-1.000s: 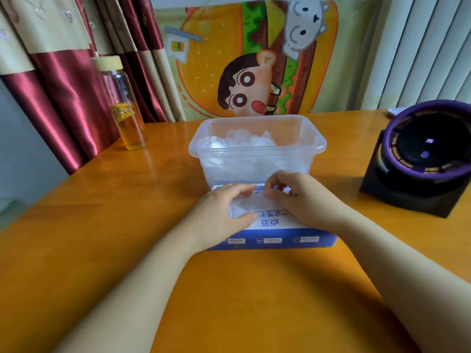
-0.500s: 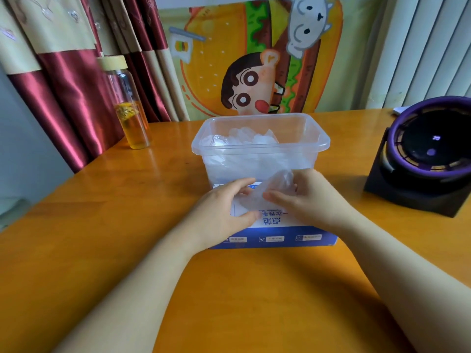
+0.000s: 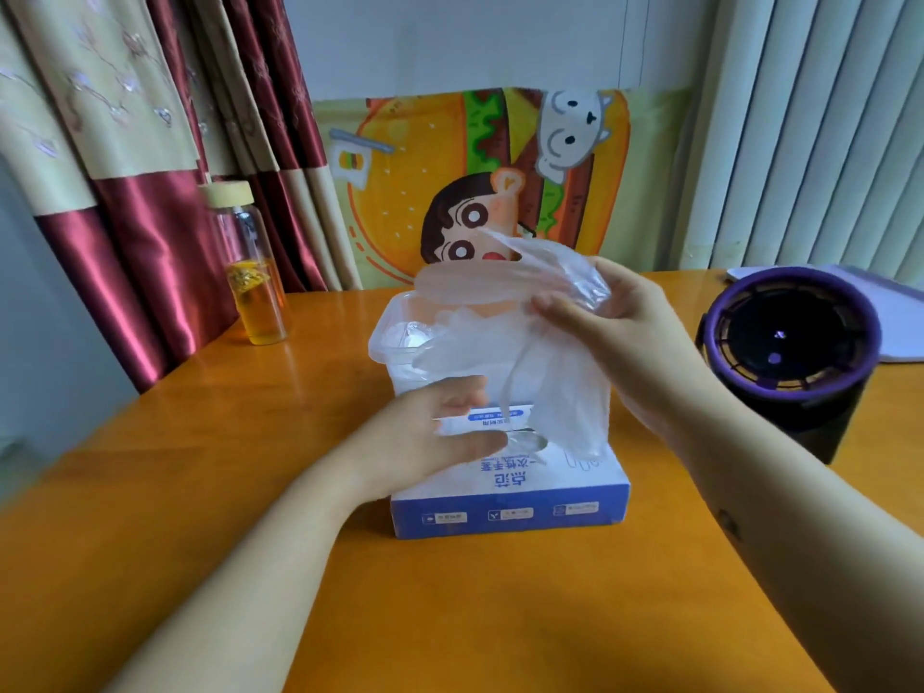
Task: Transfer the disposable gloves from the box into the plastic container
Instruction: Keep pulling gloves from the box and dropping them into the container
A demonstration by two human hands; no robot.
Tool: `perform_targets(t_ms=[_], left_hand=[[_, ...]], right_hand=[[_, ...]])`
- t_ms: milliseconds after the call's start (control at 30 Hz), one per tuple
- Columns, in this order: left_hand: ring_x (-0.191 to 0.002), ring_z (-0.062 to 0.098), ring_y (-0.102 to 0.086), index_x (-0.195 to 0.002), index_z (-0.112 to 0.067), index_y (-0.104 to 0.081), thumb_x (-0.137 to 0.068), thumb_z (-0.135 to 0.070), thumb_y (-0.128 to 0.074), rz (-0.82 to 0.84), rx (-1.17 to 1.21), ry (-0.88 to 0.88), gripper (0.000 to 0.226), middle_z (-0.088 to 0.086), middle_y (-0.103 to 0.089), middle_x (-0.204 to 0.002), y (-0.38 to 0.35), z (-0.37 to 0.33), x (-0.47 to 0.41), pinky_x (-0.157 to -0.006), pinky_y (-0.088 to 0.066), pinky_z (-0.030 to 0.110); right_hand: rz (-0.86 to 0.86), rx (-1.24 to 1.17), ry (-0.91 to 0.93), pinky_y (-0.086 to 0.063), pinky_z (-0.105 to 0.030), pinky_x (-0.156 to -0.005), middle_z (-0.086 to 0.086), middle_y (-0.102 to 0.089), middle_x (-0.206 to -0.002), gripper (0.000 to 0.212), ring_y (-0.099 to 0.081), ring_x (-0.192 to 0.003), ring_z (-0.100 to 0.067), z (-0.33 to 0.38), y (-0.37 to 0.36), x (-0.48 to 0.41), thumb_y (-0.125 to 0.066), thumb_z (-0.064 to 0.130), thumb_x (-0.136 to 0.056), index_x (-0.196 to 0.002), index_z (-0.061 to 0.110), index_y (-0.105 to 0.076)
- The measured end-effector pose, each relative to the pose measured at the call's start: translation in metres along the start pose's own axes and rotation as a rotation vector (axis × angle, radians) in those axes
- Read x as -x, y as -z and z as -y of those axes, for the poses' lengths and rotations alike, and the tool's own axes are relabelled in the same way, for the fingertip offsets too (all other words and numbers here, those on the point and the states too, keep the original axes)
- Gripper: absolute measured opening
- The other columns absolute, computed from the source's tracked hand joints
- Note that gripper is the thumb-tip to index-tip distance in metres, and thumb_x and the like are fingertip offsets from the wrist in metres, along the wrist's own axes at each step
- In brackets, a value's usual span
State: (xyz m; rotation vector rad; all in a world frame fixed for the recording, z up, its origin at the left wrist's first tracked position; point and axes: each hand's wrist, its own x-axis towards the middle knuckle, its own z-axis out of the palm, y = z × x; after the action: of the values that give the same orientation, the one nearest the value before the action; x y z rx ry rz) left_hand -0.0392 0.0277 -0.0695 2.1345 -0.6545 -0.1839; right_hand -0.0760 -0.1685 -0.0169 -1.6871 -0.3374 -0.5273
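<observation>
A blue and white glove box (image 3: pixel 510 507) lies flat on the wooden table, its slot facing up. Right behind it stands a clear plastic container (image 3: pixel 382 342) with crumpled clear gloves inside. My right hand (image 3: pixel 625 322) pinches a clear disposable glove (image 3: pixel 505 292) and holds it raised over the container, the glove's fingers hanging down to the box top. My left hand (image 3: pixel 440 437) rests on the left part of the box top with straight fingers, holding it down.
A glass bottle (image 3: pixel 255 287) of amber liquid stands at the back left of the table (image 3: pixel 200 467). A black and purple round device (image 3: pixel 785 357) sits at the right. Curtains and a cartoon poster line the wall behind.
My right hand has pulled a glove out of the box slot and lifted it up above the container. My left hand stays on the box. The camera has tilted upward.
</observation>
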Motion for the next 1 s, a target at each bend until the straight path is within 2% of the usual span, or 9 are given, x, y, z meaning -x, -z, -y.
perform_targets(t_ms=[133,233,300,433,533,667,800,900,1000], left_hand=[[-0.123,0.01,-0.055,-0.132,-0.024,-0.054,-0.054,-0.078,-0.068,0.066,0.47,-0.096,0.095,-0.009,-0.062,-0.129,0.006,-0.027,0.007,-0.103,-0.041,0.03],[-0.107,0.015,-0.066,-0.112,-0.017,-0.064,-0.081,-0.045,-0.066,-0.108,0.61,-0.075,0.042,-0.002,-0.072,-0.109,-0.001,-0.044,0.009,-0.097,-0.049,0.031],[-0.09,0.013,-0.07,-0.097,-0.014,-0.065,-0.093,-0.019,-0.057,-0.245,0.623,-0.036,0.011,-0.002,-0.073,-0.089,-0.005,-0.048,0.007,-0.086,-0.055,0.025],[-0.079,0.018,-0.072,-0.09,-0.01,-0.063,-0.097,-0.011,-0.05,-0.319,0.797,-0.003,0.016,0.005,-0.071,-0.082,0.007,-0.051,0.005,-0.071,-0.058,0.028],[-0.08,0.02,-0.07,-0.094,-0.011,-0.066,-0.098,-0.013,-0.048,-0.371,0.825,0.015,0.018,0.007,-0.073,-0.084,0.018,-0.056,0.004,-0.075,-0.054,0.036],[-0.087,0.024,-0.068,-0.087,-0.014,-0.063,-0.098,-0.016,-0.051,-0.493,0.782,0.073,0.017,0.004,-0.072,-0.083,0.03,-0.055,-0.003,-0.084,-0.051,0.042],[-0.071,0.02,-0.069,-0.086,-0.011,-0.062,-0.102,-0.017,-0.043,-0.603,0.8,0.091,0.025,0.009,-0.07,-0.087,0.036,-0.051,-0.011,-0.071,-0.053,0.034],[-0.063,0.018,-0.071,-0.095,-0.007,-0.059,-0.103,-0.018,-0.04,-0.669,0.927,0.108,0.024,0.013,-0.07,-0.095,0.039,-0.049,-0.019,-0.077,-0.054,0.035],[-0.068,0.018,-0.072,-0.104,-0.004,-0.057,-0.102,-0.017,-0.041,-0.728,0.995,0.104,0.021,0.012,-0.069,-0.1,0.037,-0.048,-0.027,-0.089,-0.054,0.038]], right_hand=[[0.045,0.025,-0.043,-0.052,-0.05,-0.09,-0.004,-0.072,-0.1,0.025,-0.068,-0.095,-0.021,0.003,-0.006,0.002,-0.07,0.02,-0.083,-0.108,0.019,-0.064],[0.109,-0.01,-0.123,-0.052,-0.044,-0.092,-0.004,-0.071,-0.103,0.031,-0.067,-0.098,-0.018,0.003,-0.009,0.006,-0.071,0.019,-0.08,-0.108,0.027,-0.062],[0.208,-0.142,-0.224,-0.051,-0.043,-0.094,-0.011,-0.069,-0.108,0.044,-0.067,-0.1,-0.023,0.003,-0.007,0.007,-0.072,0.019,-0.075,-0.116,0.019,-0.059],[0.321,-0.265,-0.375,-0.052,-0.039,-0.093,-0.018,-0.066,-0.114,0.049,-0.064,-0.104,-0.029,0.0,0.004,0.005,-0.074,0.015,-0.075,-0.119,0.002,-0.058],[0.292,-0.205,-0.443,-0.043,-0.045,-0.096,-0.031,-0.058,-0.11,0.046,-0.055,-0.097,-0.033,-0.002,0.011,0.0,-0.078,0.021,-0.07,-0.105,-0.004,-0.061],[0.029,-0.283,-0.412,-0.047,-0.033,-0.08,-0.015,-0.06,-0.094,0.021,-0.057,-0.084,-0.023,0.006,0.011,-0.011,-0.071,0.024,-0.075,-0.085,0.008,-0.063],[-0.026,-0.402,-0.577,-0.048,-0.044,-0.095,-0.014,-0.058,-0.123,0.074,-0.057,-0.113,-0.031,0.009,0.005,-0.009,-0.073,0.049,-0.062,-0.126,0.016,-0.054],[0.036,-0.456,-0.648,-0.048,-0.046,-0.097,-0.02,-0.048,-0.132,0.092,-0.054,-0.115,-0.034,0.006,-0.007,0.002,-0.071,0.05,-0.06,-0.141,0.025,-0.034],[0.056,-0.473,-0.615,-0.05,-0.045,-0.095,-0.017,-0.05,-0.127,0.099,-0.058,-0.11,-0.031,0.001,-0.017,0.002,-0.074,0.046,-0.06,-0.145,0.034,-0.024]])
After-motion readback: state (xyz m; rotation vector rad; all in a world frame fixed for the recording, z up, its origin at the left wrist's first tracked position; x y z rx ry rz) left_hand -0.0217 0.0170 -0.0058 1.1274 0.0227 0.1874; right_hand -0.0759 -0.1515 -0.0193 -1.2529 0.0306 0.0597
